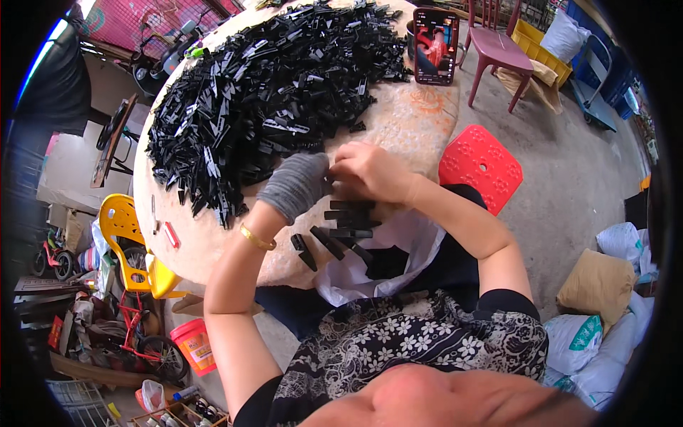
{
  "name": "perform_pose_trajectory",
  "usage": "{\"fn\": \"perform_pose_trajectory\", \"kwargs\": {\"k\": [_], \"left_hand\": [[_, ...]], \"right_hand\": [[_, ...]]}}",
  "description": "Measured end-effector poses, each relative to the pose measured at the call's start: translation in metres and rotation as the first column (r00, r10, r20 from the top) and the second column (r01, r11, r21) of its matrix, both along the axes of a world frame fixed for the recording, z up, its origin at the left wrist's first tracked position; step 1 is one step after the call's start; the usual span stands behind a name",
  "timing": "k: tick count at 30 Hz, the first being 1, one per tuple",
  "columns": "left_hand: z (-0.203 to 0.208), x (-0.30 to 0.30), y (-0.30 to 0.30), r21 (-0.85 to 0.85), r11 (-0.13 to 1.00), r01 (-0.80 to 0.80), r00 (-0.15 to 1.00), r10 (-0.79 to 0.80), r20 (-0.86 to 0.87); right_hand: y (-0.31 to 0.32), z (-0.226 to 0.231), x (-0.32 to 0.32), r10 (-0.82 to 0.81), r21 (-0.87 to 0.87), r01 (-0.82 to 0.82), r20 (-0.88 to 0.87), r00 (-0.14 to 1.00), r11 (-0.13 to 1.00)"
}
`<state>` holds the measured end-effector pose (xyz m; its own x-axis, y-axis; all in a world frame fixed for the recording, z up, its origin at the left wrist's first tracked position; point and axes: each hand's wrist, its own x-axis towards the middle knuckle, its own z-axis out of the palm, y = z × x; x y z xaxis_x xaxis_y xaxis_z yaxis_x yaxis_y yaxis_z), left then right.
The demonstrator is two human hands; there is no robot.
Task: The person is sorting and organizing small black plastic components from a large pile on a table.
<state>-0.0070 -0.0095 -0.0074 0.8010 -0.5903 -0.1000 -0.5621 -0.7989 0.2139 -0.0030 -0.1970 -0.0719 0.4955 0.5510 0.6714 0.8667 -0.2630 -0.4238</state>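
Note:
My left hand [295, 183], in a grey fabric glove, is closed at the near edge of a large heap of black plastic clip-like parts [263, 78] on the round table [206, 252]. My bare right hand [373, 171] meets it, its fingers bent and pinched together beside the glove's fingertips. Whatever lies between the fingers is hidden. Just below the hands, several separate black clips [348, 217] lie in a loose row along the table's near edge. Under that edge, a white plastic bag [420, 245] hangs open over my lap, with black parts showing inside.
A phone [435, 46] stands upright at the table's far right. On the left lie a red-handled tool [171, 235] and a thin pen-like stick [154, 213]. Around the table are a red stool [482, 169], a yellow chair [122, 217] and an orange-red bucket [193, 346].

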Motion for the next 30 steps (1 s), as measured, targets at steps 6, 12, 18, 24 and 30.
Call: {"fn": "perform_pose_trajectory", "kwargs": {"k": [6,12,18,24,30], "left_hand": [[-0.023,-0.031,0.021,-0.518,0.846,-0.131,0.988,0.071,-0.134],[-0.014,-0.045,0.023,-0.411,0.909,-0.068,0.997,0.050,-0.054],[-0.004,-0.022,0.077,-0.177,0.878,-0.446,0.794,0.479,0.375],[-0.014,-0.021,0.077,0.119,0.815,-0.567,0.739,0.438,0.512],[-0.021,-0.016,0.070,0.147,0.791,-0.595,0.737,0.463,0.493]], "right_hand": [[0.014,0.005,0.008,0.175,0.092,-0.149,-0.486,0.856,0.985],[0.006,0.018,0.006,0.241,0.017,-0.276,-0.541,0.806,0.961],[0.000,0.029,0.013,0.203,-0.202,-0.354,-0.529,0.824,0.913],[0.043,0.019,0.016,-0.136,-0.273,0.210,0.265,0.955,0.939],[0.042,0.011,0.009,-0.166,-0.358,0.189,0.092,0.982,0.914]]}}
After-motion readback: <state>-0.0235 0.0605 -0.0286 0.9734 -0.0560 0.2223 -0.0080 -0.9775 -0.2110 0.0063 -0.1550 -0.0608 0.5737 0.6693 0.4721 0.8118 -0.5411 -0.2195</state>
